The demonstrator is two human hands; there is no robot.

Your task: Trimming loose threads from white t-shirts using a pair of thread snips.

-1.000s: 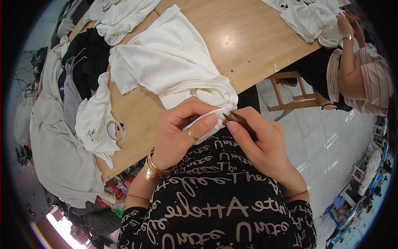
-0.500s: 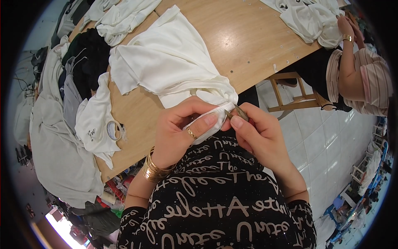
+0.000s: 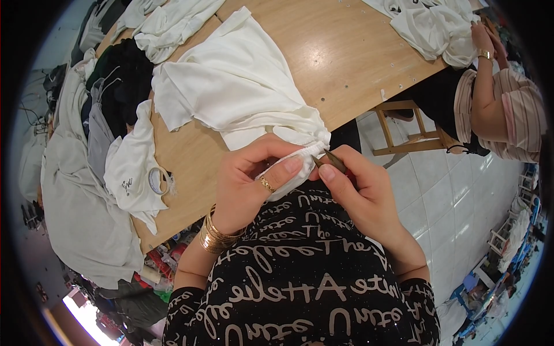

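A white garment is spread over the table edge, and its gathered band comes up to my hands in the middle. My left hand is closed on that band, thumb on top and index finger stretched along it. In my right hand is a small pair of dark metal thread snips, pinched between thumb and fingers. Their two pointed blades stand apart, with the tips close to the band's edge. Whether they touch the cloth or a thread is too small to tell.
Under the garment lies a wooden table. At left are a tape roll, a printed white cloth and grey and dark clothes. A wooden stool stands at right, near a co-worker's hand at more white cloth.
My right hand has shifted slightly, and the blades of the snips now show more clearly and farther apart. The left hand keeps its hold on the garment's band.
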